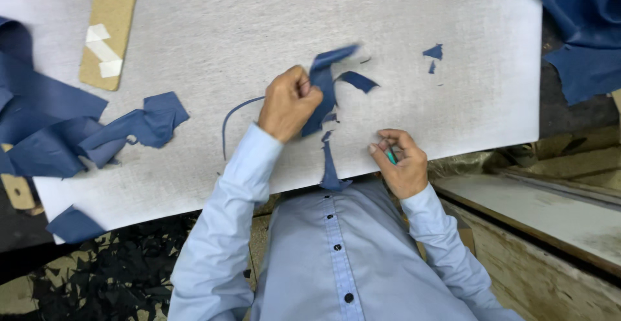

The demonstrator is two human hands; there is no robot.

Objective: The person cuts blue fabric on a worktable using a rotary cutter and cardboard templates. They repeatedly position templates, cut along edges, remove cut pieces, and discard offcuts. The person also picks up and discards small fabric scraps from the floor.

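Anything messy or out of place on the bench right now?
Blue offcuts lie scattered on the grey board, and dark scraps litter the floor below. The left hand holds a ragged blue strip.

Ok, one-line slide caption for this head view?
Left hand lifts a blue strip off the grey board; right hand grips a teal-handled tool.

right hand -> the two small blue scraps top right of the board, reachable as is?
Probably yes. The right hand sits at the board's near edge with only bare grey surface between it and the small blue scraps. But its fingers already pinch a small teal tool, so a free pick looks awkward.
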